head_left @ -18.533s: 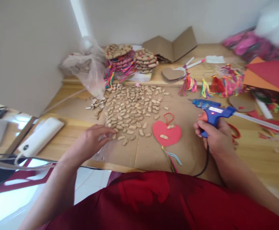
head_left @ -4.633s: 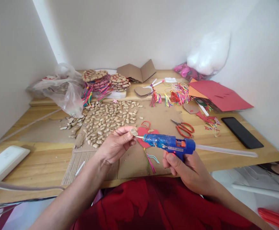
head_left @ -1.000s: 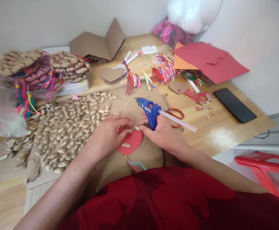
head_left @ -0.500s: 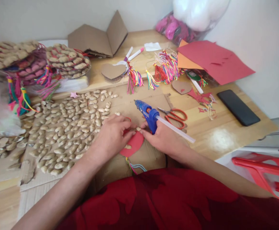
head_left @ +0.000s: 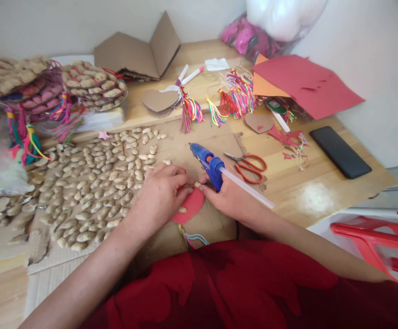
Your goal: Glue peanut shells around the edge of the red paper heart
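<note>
My right hand [head_left: 224,192] is closed around a blue hot glue gun [head_left: 206,160], whose nozzle points up and to the left. A long clear glue stick [head_left: 247,186] runs out of its back end. My left hand [head_left: 164,185] is closed at the fingertips on a red paper cutout [head_left: 195,205] with a coloured tassel [head_left: 187,237] at its lower edge. A peanut shell [head_left: 183,209] lies on the cutout. A small tan piece [head_left: 197,184], probably another shell, sits between the fingertips of both hands. My left hand hides much of the cutout.
Many peanut shells [head_left: 96,183] cover the cardboard on the left. Orange-handled scissors [head_left: 248,167] lie just right of the glue gun. Behind are tassels [head_left: 240,98], cardboard hearts [head_left: 159,99] and finished peanut pieces [head_left: 94,84]. A black phone [head_left: 340,152] and red paper [head_left: 308,84] are on the right.
The view has shifted very slightly. Both hands keep nearly the same place on the red cutout, and the glue gun stays in my right hand.
</note>
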The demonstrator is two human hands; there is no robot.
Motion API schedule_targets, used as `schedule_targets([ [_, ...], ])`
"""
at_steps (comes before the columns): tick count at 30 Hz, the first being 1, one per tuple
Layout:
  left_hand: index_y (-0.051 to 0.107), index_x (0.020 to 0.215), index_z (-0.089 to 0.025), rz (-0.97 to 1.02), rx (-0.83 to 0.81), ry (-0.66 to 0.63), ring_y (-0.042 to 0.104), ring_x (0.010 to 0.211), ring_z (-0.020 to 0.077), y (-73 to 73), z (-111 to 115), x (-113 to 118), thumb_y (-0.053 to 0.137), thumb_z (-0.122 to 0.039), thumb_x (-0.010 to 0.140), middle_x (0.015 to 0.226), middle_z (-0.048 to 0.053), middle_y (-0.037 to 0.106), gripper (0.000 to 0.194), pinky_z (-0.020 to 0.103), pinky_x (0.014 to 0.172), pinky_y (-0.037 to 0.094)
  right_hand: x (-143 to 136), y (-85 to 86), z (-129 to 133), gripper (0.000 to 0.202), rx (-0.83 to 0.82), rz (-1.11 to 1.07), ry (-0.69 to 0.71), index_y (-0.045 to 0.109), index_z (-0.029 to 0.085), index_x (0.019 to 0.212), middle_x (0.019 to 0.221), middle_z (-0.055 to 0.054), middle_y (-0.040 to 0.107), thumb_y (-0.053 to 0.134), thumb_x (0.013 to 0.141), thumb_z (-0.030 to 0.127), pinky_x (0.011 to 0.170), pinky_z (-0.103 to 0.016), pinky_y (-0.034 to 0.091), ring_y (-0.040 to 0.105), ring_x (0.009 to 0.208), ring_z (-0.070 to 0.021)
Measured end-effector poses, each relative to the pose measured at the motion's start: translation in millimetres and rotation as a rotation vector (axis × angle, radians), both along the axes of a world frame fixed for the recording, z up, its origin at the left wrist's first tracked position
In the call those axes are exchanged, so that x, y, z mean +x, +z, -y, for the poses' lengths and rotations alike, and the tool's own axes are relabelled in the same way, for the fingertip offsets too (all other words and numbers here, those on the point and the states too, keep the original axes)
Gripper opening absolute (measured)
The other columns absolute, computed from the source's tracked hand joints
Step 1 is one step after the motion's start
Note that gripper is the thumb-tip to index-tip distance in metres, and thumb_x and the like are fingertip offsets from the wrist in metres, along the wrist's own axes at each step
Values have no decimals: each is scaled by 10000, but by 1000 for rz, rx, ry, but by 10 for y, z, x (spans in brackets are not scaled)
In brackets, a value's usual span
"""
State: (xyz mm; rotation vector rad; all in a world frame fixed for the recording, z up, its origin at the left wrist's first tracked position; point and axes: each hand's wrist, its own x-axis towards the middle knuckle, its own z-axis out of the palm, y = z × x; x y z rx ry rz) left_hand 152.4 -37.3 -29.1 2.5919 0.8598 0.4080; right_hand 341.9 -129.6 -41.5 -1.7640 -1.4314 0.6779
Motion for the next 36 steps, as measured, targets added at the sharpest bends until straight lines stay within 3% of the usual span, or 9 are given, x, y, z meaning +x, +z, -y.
schedule_targets([
  [7, 796, 955, -222, 12, 21, 3, 641, 914, 246, 45, 31, -5, 755, -233, 937, 1013, 59, 772, 46, 398, 847, 455, -7, -9, 8, 196, 27, 26, 0, 600, 273, 1022, 957, -26, 750, 730, 880, 233, 908, -449, 599, 744, 933, -254],
  [13, 767, 974, -205, 134, 45, 3, 688, 964, 246, 138, 58, -31, 681, -192, 980, 997, 62, 781, 87, 417, 919, 518, 16, 42, 7, 155, 4, 97, 58, 578, 245, 1026, 989, -87, 742, 680, 917, 203, 914, -458, 582, 736, 951, -278],
  [19, 752, 985, -200, 164, 159, -111, 665, 925, 206, 14, 98, -42, 573, -145, 1031, 974, 61, 727, 192, 344, 823, 544, 13, -25, 4, 148, 55, 147, 35, 596, 257, 1008, 1006, -83, 722, 690, 905, 206, 910, -469, 575, 719, 962, -289],
  [24, 719, 1032, -166, 69, 237, -186, 624, 847, 202, 17, 177, -44, 504, -81, 1029, 889, 53, 654, 231, 315, 735, 553, 6, -76, -10, 221, 115, 172, 1, 610, 254, 1056, 1010, -42, 720, 718, 869, 205, 891, -445, 570, 703, 967, -271],
  [31, 739, 1107, -144, -104, 316, -243, 665, 1026, 260, 122, 229, -27, 443, -137, 1067, 979, 95, 689, 299, 407, 907, 617, 27, -39, 3, 202, 105, 87, 19, 610, 251, 1039, 960, -30, 731, 738, 886, 222, 894, -404, 570, 708, 933, -239],
  [36, 731, 1193, -86, -122, 406, -261, 657, 998, 284, 101, 273, -34, 490, -85, 1022, 1020, 135, 703, 295, 425, 888, 621, 47, -39, 7, 185, 137, 80, 37, 622, 259, 1022, 980, -35, 739, 744, 889, 220, 886, -403, 572, 717, 961, -245],
])
